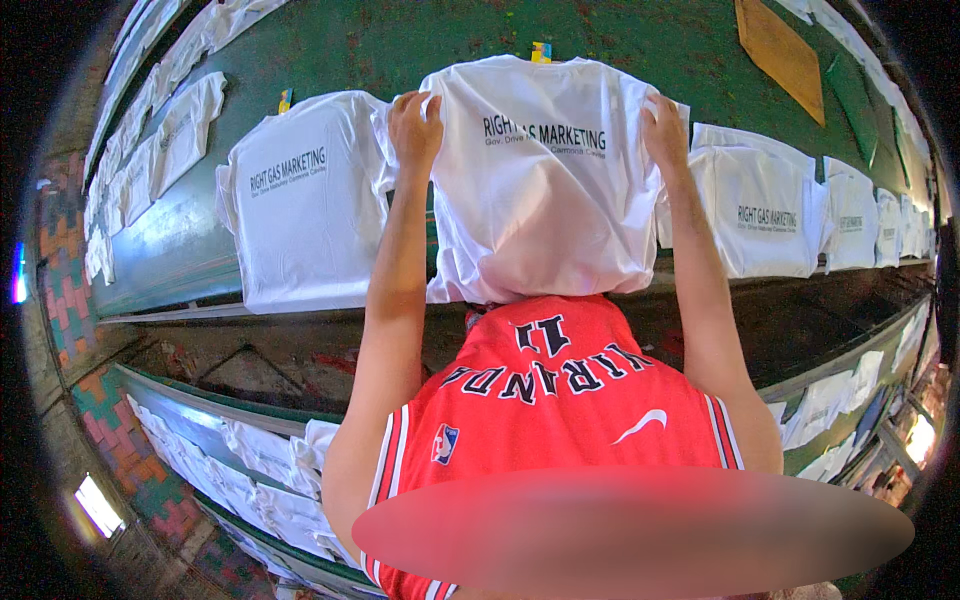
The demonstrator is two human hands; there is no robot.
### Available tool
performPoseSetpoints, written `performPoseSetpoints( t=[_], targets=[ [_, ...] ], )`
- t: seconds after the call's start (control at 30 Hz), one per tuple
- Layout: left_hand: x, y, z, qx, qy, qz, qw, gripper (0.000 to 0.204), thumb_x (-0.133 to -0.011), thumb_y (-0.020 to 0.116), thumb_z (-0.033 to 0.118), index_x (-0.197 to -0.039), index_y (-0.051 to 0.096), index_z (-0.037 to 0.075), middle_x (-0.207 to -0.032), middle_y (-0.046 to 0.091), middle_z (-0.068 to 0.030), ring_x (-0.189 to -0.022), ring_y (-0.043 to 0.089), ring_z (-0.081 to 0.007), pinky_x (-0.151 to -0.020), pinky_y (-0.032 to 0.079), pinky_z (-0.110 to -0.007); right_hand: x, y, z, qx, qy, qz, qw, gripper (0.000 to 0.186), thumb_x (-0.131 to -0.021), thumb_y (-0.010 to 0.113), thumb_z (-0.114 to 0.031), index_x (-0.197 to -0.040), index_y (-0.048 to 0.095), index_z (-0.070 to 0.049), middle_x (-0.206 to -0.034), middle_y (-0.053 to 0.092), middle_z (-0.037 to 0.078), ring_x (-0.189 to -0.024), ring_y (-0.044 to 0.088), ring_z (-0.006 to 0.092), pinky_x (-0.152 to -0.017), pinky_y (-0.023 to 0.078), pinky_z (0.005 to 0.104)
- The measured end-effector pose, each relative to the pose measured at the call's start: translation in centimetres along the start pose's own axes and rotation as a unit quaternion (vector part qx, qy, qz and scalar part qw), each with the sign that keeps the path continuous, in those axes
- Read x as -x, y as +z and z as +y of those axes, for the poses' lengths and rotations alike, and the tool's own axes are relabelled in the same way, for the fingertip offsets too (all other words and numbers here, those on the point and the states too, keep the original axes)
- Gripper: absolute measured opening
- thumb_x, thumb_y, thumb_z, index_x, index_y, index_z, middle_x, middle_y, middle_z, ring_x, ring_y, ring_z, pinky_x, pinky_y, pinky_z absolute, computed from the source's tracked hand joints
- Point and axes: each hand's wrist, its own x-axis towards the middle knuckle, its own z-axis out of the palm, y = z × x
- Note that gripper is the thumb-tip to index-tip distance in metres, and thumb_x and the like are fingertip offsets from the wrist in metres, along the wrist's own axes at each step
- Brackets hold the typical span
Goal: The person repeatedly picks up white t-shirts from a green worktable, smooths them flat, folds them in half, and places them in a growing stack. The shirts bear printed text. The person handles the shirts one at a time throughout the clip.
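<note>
A white T-shirt (540, 210) with dark printing across its back is stretched out in front of me, its lower part sagging toward my body. At its left shoulder, my left hand (415, 132) is closed on the cloth. My right hand (664, 135) pinches the opposite shoulder, its fingers partly tucked into the fabric. Just beyond the collar shows a small yellow and blue tag (541, 52). Beside my left forearm, another printed white T-shirt (305, 200) lies flat over the green table's near edge.
The long green table (370, 45) carries more white shirts (755, 200) to the right and a row of shirts (160, 150) at the far left. A brown board (780, 55) lies at the back right. Behind me, another table holds white shirts (270, 480).
</note>
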Motion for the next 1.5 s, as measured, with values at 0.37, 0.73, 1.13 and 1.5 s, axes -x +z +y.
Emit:
performPoseSetpoints(
  t=[0.37,0.73,1.13,1.5],
  targets=[
    [-8.5,4.8,-3.9,-0.046,0.006,-0.147,0.988,0.025,-0.087,0.074,0.031,-0.1,0.078,0.01,-0.101,0.072,-0.0151,-0.096,0.069,-0.0339,-0.085,0.054,-0.047,-10.2,1.5,2.5,0.031,0.042,-0.077,0.996,0.026,-0.092,0.07,-0.029,-0.107,0.075,-0.008,-0.11,0.072,0.018,-0.108,0.068,0.0366,-0.092,0.053,0.047],
    [-12.0,-10.8,3.8,0.215,0.048,0.033,0.975,0.018,-0.093,0.075,0.017,-0.102,0.076,0.001,-0.1,0.073,-0.0081,-0.089,0.067,-0.0162,-0.083,0.052,-0.027,-9.4,-16.3,-5.9,0.001,-0.014,0.14,0.99,0.029,-0.092,0.073,-0.036,-0.109,0.077,-0.013,-0.102,0.076,0.01,-0.094,0.073,0.0258,-0.084,0.056,0.0372],
    [-12.9,-23.4,8.5,0.177,0.114,0.075,0.975,0.029,-0.093,0.074,0.032,-0.106,0.077,0.005,-0.099,0.075,-0.0076,-0.09,0.068,-0.0174,-0.085,0.053,-0.033,-6.6,-28.9,-15.2,0.02,-0.074,0.239,0.968,0.037,-0.09,0.074,-0.046,-0.109,0.078,-0.014,-0.115,0.075,0.01,-0.104,0.073,0.0246,-0.088,0.055,0.0369],
    [-31.1,-30.9,11.3,-0.065,0.203,0.049,0.976,0.023,-0.091,0.072,0.025,-0.093,0.077,0.002,-0.078,0.074,-0.0159,-0.082,0.074,-0.0262,-0.068,0.055,-0.04,-15.6,-35.1,-22.3,-0.072,-0.068,0.232,0.968,0.016,-0.09,0.065,-0.017,-0.087,0.074,-0.003,-0.069,0.068,0.01,-0.055,0.062,0.0184,-0.053,0.049,0.0331]
  ],
)
